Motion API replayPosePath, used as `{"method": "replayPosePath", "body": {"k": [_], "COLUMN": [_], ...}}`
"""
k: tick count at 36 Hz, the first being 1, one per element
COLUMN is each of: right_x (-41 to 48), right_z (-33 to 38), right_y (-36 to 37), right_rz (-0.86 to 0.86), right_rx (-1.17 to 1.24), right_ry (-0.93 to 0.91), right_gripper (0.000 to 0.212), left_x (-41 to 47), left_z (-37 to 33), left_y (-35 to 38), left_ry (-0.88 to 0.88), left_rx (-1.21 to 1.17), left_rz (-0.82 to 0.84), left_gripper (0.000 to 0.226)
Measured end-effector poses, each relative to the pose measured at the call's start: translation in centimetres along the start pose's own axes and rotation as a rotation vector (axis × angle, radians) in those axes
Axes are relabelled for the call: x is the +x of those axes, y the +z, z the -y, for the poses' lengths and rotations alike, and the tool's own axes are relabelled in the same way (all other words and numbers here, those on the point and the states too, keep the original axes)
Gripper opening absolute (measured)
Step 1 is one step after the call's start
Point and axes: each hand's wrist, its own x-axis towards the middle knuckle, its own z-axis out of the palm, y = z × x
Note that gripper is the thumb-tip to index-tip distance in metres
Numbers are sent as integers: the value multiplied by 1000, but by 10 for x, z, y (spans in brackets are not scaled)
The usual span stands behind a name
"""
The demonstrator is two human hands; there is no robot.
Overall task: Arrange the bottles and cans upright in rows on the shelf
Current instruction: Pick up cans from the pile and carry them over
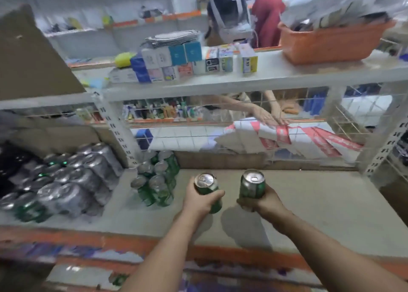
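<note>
While you have a green can in each hand, you are at the placing step. Your left hand (203, 201) wraps its fingers round the left can (206, 188), which sits just to the right of the block of green cans (154, 179) and leans a little. Your right hand (260, 203) cups the right can (252, 184) from below and behind. This can is farther right of the block and close to upright. Whether either base touches the shelf (320, 207) is not clear; the shadows beneath suggest they are lifted.

The next move, as I judge it, calls for straightening the left can and setting both down snug against the right side of the block, so that its rows carry on squarely. Bare board lies to the right of the block, so room is no problem.

Left of the block, the silver cans (72, 181) stand packed together, apparently under clear film. High above and well right of the block, an orange basket (331, 46) holds a heap of pale packets or papers, too blurred to name.
</note>
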Motion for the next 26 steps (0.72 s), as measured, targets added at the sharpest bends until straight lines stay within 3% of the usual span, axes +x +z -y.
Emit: {"method": "replayPosePath", "body": {"k": [7,11,14,20,26], "right_x": [-42,-55,-56,-51,-22], "right_z": [20,17,13,32,20], "right_y": [143,213,229,249,248], "right_rz": [90,131,154,140,77], "right_rx": [-51,-51,-51,-1,-52], "right_ry": [-62,-72,-82,-121,-92], "right_gripper": [29,39,51,42,73], "left_x": [-35,-43,-46,-30,2], "left_z": [33,48,50,62,69], "left_y": [-149,-205,-216,-248,-258], "left_ry": [-25,-41,-40,-43,-44], "left_rx": [-86,-72,-38,-27,44], "left_rz": [-111,-132,-128,-71,-17], "left_gripper": [54,64,69,62,51]}}
